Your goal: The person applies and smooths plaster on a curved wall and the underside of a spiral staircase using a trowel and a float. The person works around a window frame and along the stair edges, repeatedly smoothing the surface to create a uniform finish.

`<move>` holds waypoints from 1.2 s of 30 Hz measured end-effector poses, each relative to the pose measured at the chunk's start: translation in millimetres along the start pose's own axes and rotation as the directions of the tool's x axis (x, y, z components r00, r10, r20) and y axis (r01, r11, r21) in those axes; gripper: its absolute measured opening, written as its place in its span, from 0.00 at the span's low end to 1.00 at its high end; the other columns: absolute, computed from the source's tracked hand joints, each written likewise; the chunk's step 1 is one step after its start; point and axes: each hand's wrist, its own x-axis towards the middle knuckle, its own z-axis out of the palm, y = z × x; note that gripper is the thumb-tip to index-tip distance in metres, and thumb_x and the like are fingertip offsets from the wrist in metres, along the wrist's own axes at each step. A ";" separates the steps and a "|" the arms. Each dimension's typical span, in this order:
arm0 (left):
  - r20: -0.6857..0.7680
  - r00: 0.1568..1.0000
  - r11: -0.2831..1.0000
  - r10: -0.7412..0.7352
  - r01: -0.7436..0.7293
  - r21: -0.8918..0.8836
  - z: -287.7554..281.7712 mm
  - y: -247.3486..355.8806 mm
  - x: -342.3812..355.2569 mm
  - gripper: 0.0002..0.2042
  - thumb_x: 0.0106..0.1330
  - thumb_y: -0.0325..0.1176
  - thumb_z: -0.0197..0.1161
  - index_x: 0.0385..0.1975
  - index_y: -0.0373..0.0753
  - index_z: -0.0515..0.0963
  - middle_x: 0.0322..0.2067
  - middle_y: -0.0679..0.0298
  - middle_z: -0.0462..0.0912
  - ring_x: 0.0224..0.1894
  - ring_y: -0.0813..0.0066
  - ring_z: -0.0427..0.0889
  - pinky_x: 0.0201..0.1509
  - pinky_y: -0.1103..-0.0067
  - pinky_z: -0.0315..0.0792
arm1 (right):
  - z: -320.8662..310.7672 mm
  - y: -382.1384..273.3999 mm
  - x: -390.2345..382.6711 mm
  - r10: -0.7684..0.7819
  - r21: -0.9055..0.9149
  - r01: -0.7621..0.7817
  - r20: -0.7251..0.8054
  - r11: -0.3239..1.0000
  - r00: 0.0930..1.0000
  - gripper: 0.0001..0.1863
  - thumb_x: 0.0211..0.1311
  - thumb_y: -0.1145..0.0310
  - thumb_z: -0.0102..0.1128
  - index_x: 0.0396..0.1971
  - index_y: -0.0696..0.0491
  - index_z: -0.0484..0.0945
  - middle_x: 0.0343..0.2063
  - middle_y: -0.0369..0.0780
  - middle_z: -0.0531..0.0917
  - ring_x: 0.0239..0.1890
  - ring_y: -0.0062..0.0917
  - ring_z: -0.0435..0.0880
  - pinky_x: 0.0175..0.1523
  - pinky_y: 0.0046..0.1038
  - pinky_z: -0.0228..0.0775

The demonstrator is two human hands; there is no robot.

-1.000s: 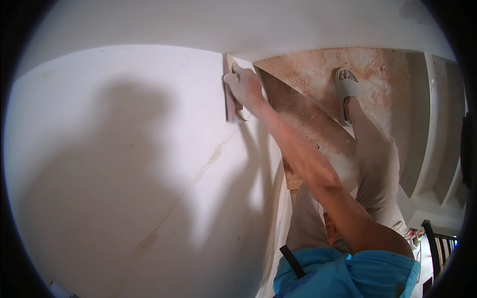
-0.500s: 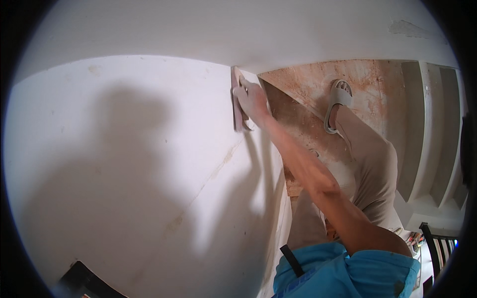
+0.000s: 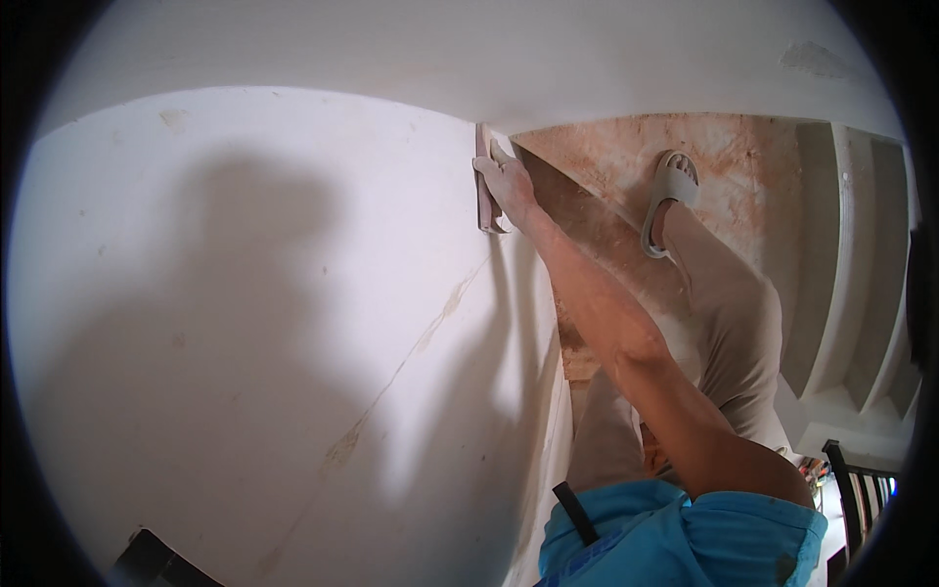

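Note:
My right hand (image 3: 507, 184) grips a long, narrow pinkish-grey hand float (image 3: 486, 210), holding it upright against the white wall (image 3: 245, 391) near the corner where it meets the grey wall (image 3: 450, 49) across the top. A thin beige crack-like streak runs diagonally down the white wall below the tool, among my shadows. The working face of the float is hidden. My left hand is out of view.
My sandalled foot (image 3: 672, 184) stands on a dusty, orange-stained floor (image 3: 734, 157). White steps (image 3: 851, 274) curve along the right, with a dark railing (image 3: 846, 489) and small clutter at lower right. A dark object (image 3: 147, 558) pokes in at lower left.
The float and my right hand have shifted a little rightward along the wall, dipping and then rising. The dark object at lower left has come into view since a second ago.

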 end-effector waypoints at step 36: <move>0.007 1.000 0.998 -0.015 0.015 -0.065 16.8 1.6 -9.5 0.26 0.72 0.47 0.52 0.65 0.38 0.65 0.44 0.53 0.74 0.41 0.66 0.75 0.50 0.68 0.68 | -18.2 38.2 44.2 0.021 -0.279 -0.005 0.054 0.960 0.998 0.28 0.55 0.53 0.56 0.47 0.59 0.82 0.44 0.59 0.82 0.50 0.49 0.81 0.56 0.40 0.71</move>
